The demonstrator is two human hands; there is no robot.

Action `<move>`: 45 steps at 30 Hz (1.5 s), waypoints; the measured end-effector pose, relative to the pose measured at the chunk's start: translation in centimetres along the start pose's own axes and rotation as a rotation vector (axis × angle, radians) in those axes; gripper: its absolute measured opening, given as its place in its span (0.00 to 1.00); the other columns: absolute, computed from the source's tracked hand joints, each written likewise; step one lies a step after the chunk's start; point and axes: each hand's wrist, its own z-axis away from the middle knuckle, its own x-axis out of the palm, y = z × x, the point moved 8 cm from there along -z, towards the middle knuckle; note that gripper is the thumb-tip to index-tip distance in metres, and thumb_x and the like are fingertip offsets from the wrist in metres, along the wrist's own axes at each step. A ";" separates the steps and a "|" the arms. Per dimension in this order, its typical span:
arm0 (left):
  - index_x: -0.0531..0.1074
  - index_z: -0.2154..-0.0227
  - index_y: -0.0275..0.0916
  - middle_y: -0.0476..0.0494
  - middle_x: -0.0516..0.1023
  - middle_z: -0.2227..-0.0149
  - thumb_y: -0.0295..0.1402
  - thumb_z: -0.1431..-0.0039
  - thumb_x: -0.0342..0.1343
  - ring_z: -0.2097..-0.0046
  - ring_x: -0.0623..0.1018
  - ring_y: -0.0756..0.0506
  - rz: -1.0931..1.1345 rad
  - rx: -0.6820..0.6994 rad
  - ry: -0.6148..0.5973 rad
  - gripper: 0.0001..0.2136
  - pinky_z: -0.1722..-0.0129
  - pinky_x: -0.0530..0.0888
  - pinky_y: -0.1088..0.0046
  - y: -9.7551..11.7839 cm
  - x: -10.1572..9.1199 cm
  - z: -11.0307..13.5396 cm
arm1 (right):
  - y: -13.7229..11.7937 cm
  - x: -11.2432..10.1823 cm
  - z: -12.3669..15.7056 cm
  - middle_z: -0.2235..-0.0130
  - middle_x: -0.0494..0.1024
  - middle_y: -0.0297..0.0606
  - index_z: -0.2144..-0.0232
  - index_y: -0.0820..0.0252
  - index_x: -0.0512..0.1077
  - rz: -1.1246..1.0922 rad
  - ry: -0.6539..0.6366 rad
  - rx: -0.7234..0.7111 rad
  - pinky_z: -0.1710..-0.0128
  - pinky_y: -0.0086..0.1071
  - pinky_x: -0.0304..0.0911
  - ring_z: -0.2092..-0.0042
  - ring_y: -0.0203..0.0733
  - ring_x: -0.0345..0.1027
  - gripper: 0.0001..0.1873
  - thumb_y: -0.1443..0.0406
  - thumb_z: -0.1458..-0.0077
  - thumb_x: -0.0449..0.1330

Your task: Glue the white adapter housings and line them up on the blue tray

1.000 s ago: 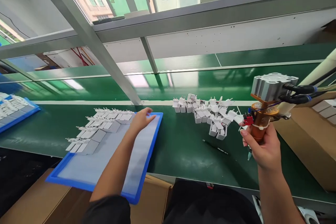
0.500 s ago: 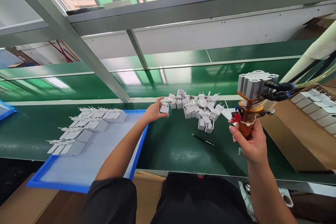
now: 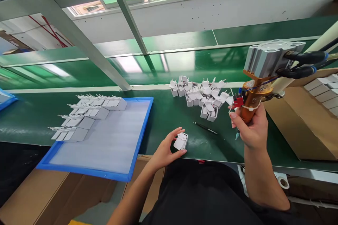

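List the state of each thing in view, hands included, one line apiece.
Left hand: closed on a white unit
White unit: held between thumb and fingers
Right hand: gripping the orange tool
Orange tool: slightly tilted, tip down
Blue-rimmed tray: partly loaded
Units on tray: in rows
Loose units: jumbled
Black pen-like tool: lying flat
Cardboard box: open

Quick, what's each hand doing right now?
Left hand: holding a small white case between thumb and fingers.
Right hand: closed around the orange tool.
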 end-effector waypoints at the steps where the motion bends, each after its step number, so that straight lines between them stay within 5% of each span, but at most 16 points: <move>1: 0.60 0.35 0.46 0.36 0.71 0.37 0.38 0.41 0.63 0.39 0.74 0.38 0.090 0.000 0.027 0.32 0.39 0.70 0.59 -0.5 0.2 -0.1 | 0.0 0.0 0.0 0.73 0.70 0.26 0.64 0.55 0.63 0.004 0.008 -0.003 0.73 0.33 0.62 0.76 0.33 0.61 0.17 0.60 0.47 0.68; 5: 0.65 0.39 0.41 0.33 0.76 0.42 0.47 0.37 0.58 0.43 0.78 0.38 0.363 -0.025 0.181 0.27 0.45 0.75 0.60 -2.4 0.3 -0.3 | -0.2 0.2 0.0 0.72 0.71 0.28 0.61 0.55 0.63 0.009 0.016 0.001 0.73 0.34 0.62 0.76 0.34 0.61 0.18 0.58 0.47 0.68; 10: 0.75 0.50 0.42 0.36 0.77 0.43 0.47 0.33 0.51 0.41 0.76 0.39 0.103 -0.011 0.357 0.18 0.41 0.74 0.58 -2.5 -0.2 0.0 | -0.4 1.9 0.0 0.72 0.70 0.30 0.59 0.52 0.61 -0.043 -0.048 0.041 0.78 0.35 0.59 0.78 0.35 0.60 0.21 0.52 0.46 0.67; 15: 0.76 0.52 0.43 0.36 0.78 0.45 0.41 0.47 0.68 0.43 0.76 0.34 -0.239 0.070 0.258 0.20 0.43 0.73 0.52 -1.3 1.4 -0.6 | -1.9 4.9 0.5 0.74 0.66 0.27 0.56 0.52 0.60 -0.116 -0.105 0.018 0.77 0.35 0.60 0.78 0.35 0.59 0.21 0.52 0.44 0.65; 25: 0.74 0.51 0.39 0.44 0.83 0.60 0.41 0.40 0.60 0.61 0.81 0.43 -0.116 0.047 0.129 0.17 0.58 0.77 0.68 1.9 3.2 -2.0 | -5.6 10.3 1.6 0.80 0.64 0.21 0.59 0.51 0.60 -0.124 -0.151 -0.079 0.79 0.34 0.61 0.81 0.35 0.60 0.25 0.52 0.49 0.70; 34: 0.77 0.56 0.39 0.47 0.81 0.67 0.42 0.43 0.61 0.67 0.78 0.45 -0.100 0.077 0.117 0.16 0.64 0.76 0.70 4.6 2.8 -2.8 | -6.4 10.1 1.9 0.81 0.62 0.19 0.65 0.51 0.58 -0.053 -0.063 -0.144 0.81 0.31 0.57 0.82 0.33 0.58 0.23 0.56 0.51 0.70; 39: 0.76 0.58 0.39 0.46 0.81 0.67 0.43 0.44 0.61 0.65 0.79 0.44 -0.142 0.087 0.116 0.16 0.62 0.76 0.69 4.9 2.9 -2.9 | -6.7 9.4 1.7 0.73 0.71 0.28 0.61 0.53 0.63 0.007 -0.052 -0.191 0.72 0.34 0.65 0.74 0.36 0.66 0.12 0.63 0.45 0.62; 45: 0.75 0.58 0.38 0.43 0.82 0.64 0.43 0.43 0.61 0.64 0.80 0.43 -0.131 0.089 0.101 0.15 0.61 0.76 0.68 4.8 3.3 -2.9 | -6.2 9.6 1.8 0.76 0.67 0.24 0.60 0.53 0.62 -0.024 -0.093 -0.161 0.74 0.33 0.62 0.77 0.34 0.61 0.14 0.63 0.46 0.63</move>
